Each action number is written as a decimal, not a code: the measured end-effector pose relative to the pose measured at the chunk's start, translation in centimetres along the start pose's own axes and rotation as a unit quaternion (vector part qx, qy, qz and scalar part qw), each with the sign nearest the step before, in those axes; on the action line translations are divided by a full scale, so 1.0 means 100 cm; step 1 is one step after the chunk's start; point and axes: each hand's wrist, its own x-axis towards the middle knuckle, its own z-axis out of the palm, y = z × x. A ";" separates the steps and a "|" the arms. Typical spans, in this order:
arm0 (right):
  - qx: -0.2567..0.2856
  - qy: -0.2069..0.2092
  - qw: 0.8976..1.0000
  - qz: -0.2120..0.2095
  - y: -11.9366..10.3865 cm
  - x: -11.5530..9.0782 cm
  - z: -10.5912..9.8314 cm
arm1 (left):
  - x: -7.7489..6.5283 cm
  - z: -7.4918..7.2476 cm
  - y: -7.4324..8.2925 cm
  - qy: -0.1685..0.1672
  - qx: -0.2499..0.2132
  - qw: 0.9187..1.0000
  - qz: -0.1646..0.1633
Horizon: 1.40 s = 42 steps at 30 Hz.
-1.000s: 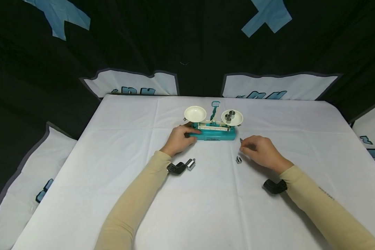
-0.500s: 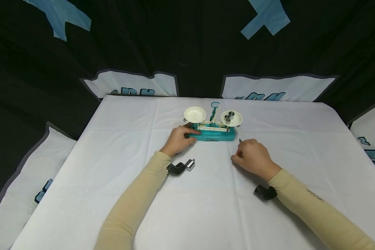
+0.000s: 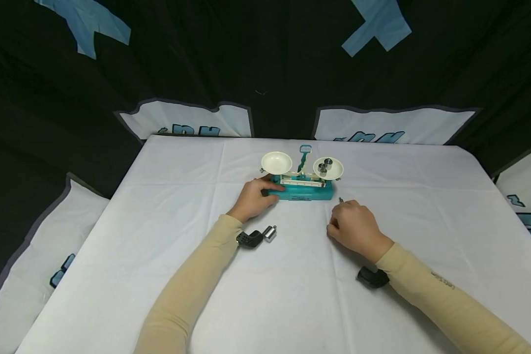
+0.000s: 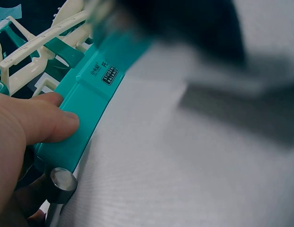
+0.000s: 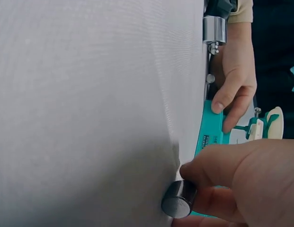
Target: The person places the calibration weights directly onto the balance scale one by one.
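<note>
The head view looks forward and down from above the near edge of the white-clothed table (image 3: 168, 162), taking in the whole surface to its far edge and the dark backdrop beyond. The left wrist view sits very close, low over the cloth, facing along the near side of the teal balance scale (image 4: 97, 101); the top of that frame is blurred. The right wrist view is rolled sideways, close to the cloth, looking across the table toward the left hand (image 5: 236, 78). All three views share the scale (image 3: 302, 189) (image 5: 210, 127); the right wrist and head views also share the left hand (image 3: 253, 196).
</note>
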 end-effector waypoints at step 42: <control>0.225 0.039 0.969 0.092 0.017 -0.014 0.011 | 0.001 0.001 -0.003 0.000 0.009 1.000 -0.003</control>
